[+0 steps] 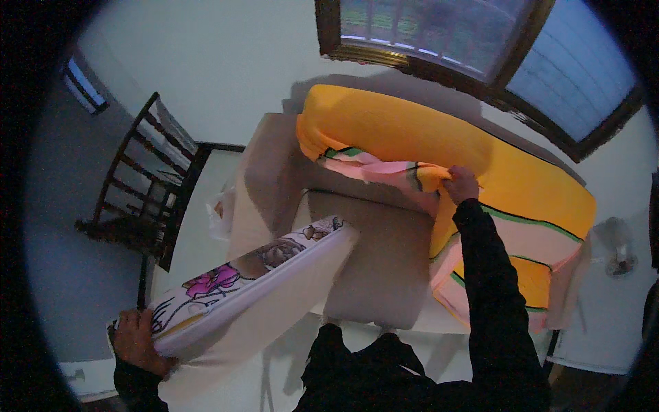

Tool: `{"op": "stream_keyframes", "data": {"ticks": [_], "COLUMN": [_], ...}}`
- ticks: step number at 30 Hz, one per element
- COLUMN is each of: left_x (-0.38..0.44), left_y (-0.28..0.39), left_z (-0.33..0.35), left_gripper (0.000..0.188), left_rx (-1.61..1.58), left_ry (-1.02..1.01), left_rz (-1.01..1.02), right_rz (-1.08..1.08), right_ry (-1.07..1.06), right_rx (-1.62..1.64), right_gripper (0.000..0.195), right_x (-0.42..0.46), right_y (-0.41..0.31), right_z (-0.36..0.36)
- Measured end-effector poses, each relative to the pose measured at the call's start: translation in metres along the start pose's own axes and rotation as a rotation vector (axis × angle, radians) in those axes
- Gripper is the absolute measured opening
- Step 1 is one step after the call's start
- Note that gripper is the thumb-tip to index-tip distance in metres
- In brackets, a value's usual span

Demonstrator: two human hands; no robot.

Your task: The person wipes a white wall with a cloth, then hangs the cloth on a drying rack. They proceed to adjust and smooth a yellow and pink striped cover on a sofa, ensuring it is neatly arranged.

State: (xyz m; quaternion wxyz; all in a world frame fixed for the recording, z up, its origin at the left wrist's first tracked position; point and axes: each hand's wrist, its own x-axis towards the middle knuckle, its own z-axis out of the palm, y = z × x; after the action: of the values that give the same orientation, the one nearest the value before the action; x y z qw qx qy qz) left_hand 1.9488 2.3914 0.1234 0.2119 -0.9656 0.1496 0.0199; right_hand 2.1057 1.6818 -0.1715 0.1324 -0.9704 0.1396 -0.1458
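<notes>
A beige sofa (383, 247) stands before me, its back draped with an orange, pink and green fabric cover (391, 123). My right hand (461, 184) grips a bunched fold of that cover near the middle of the sofa back. On the right the cover also spreads down over the seat; the left seat and left armrest are bare. At the lower left, my left hand (140, 340) is closed on the end of a long white cushion-like object (247, 288) with printed flowers. Its far end reaches over the front of the sofa's left side.
A dark wooden rack-like piece of furniture (139, 180) stands at the left. A clear plastic bag (221, 212) lies beside the left armrest. A fan-like object (620, 265) is right of the sofa. Wood-framed windows (453, 77) are above the sofa back.
</notes>
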Motion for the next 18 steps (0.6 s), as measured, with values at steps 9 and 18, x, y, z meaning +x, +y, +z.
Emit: {"op": "stream_keyframes", "data": {"ticks": [9, 18], "left_x": [-0.019, -0.031], "left_y": [-0.078, -0.082], "left_z": [0.067, 0.05], "left_gripper": [0.096, 0.091], "left_rx": [-0.043, 0.043], "left_ry": [-0.164, -0.059], "left_rz": [-0.062, 0.065], "right_rz": [-0.085, -0.248], "right_ry": [0.067, 0.182], "right_rx": [0.144, 0.194], "right_gripper": [0.029, 0.027], "right_x": [-0.039, -0.044], "right_y": [-0.035, -0.171], "right_z": [0.039, -0.016]}}
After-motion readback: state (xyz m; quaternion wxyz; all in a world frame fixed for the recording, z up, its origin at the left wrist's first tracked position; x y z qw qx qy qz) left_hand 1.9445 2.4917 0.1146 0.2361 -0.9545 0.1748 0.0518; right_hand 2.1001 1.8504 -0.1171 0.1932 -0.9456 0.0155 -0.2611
